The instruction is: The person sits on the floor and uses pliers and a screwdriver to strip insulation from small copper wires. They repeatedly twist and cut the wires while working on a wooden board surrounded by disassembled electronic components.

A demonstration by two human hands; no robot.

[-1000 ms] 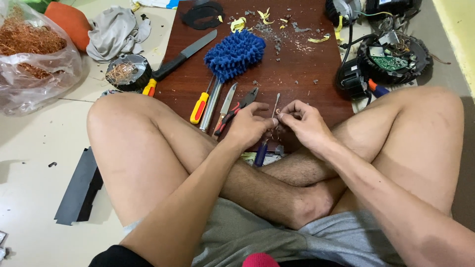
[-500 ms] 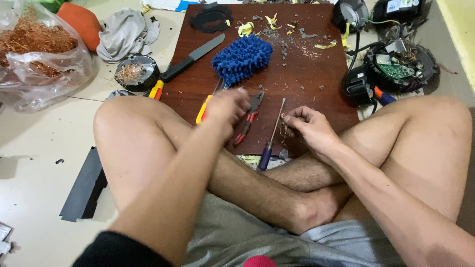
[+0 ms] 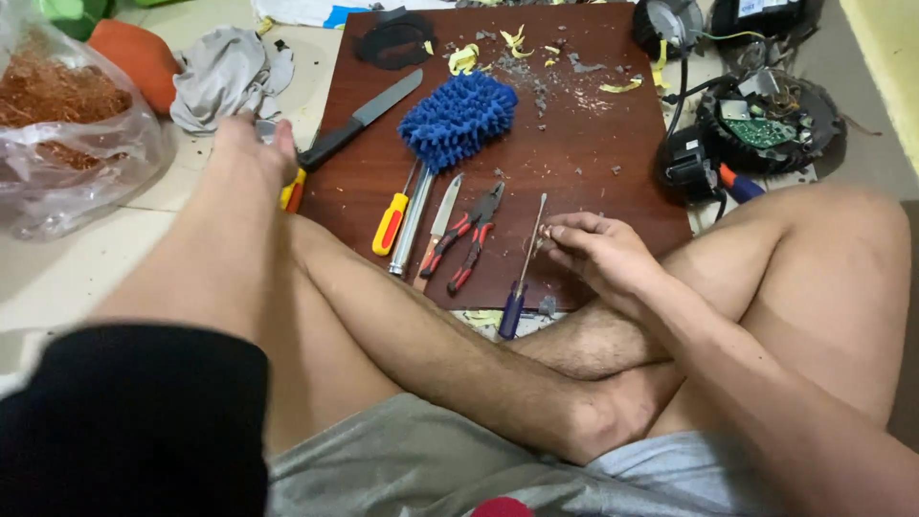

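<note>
- We see a dark brown board (image 3: pixel 613 105) lying on the floor in front of crossed legs. It carries the tools, and a clear bag of copper wire (image 3: pixel 67 124) sits well off to the left.
- The left hand (image 3: pixel 251 144) is stretched out past the board's left edge, near a grey cloth (image 3: pixel 225 77). Its fingers are hidden behind the hand, so we cannot tell how they are set.
- The right hand (image 3: pixel 598 254) rests on the board's near edge with its fingers (image 3: pixel 565 233) pressed together on something too small for us to identify.
- We judge this to be a sorting step in stripping work. Any next move calls for a steady pinch on the right and a blind reach on the left.
- The blue-handled screwdriver (image 3: pixel 525 268) lies just beside the right fingertips. Its long axis runs near to far, with the tip pointing away and slightly right and the handle overhanging the near edge.
</note>
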